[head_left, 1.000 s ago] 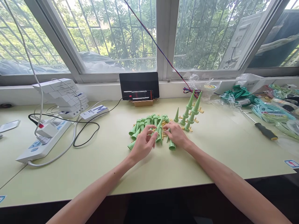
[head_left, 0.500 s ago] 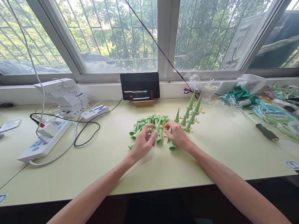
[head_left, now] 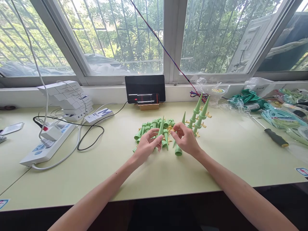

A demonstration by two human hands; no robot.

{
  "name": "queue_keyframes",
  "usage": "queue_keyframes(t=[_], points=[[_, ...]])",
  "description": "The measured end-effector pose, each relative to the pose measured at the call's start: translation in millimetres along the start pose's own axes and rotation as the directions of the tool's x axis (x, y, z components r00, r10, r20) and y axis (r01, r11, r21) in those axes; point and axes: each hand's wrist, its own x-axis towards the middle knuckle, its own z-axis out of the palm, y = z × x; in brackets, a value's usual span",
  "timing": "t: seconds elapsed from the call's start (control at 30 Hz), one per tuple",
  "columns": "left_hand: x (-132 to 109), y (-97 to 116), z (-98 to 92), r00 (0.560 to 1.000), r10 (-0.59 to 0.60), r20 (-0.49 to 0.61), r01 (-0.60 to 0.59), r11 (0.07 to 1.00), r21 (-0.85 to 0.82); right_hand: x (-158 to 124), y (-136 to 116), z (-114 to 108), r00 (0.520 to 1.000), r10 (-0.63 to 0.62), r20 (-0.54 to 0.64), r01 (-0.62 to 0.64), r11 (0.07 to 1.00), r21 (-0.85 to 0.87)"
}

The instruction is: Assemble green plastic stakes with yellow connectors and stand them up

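My left hand (head_left: 147, 142) is closed on a green plant watering spike (head_left: 161, 126), whose point sticks up between thumb and fingers. To its right, my right hand (head_left: 186, 138) pinches a small yellow valve (head_left: 172, 130), partly hidden by the fingertips. Beneath and behind the hands lies a heap of green spikes (head_left: 143, 127) with loose yellow valves among them. A single green spike (head_left: 178, 151) lies below my right hand, its threaded open end facing me. Stacked spikes with yellow valves (head_left: 199, 120) stand upright just beyond my right hand.
A tablet (head_left: 144, 84) and a phone on a cardboard stand (head_left: 149, 106) are at the back. To the left are a power strip (head_left: 48, 147), cables and stacked white boxes (head_left: 72, 99). At the right lie a screwdriver (head_left: 276, 138) and bagged items (head_left: 281, 115).
My right hand has drawn slightly up and right from the heap, with the yellow valve now showing at its fingertips. The spike in my left hand has turned more upright.
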Motion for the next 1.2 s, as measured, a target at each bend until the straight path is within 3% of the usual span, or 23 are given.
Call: queue_keyframes(t=[0.4,0.67,1.2], points=[[2.7,-0.7,0.7,0.994,0.049,0.103,-0.037,0.992,-0.117,-7.1,-2.9,8.2,0.995,-0.073,-0.073,0.083,0.985,0.154],[1.7,-1.4,1.0,0.988,0.046,0.147,-0.026,0.991,-0.133,-6.4,-2.5,8.9,0.996,-0.062,-0.062,0.071,0.987,0.147],[2.4,-3.1,0.2,0.989,0.055,0.139,-0.043,0.995,-0.09,-6.8,-0.7,9.1,0.997,-0.062,-0.035,0.066,0.987,0.149]])
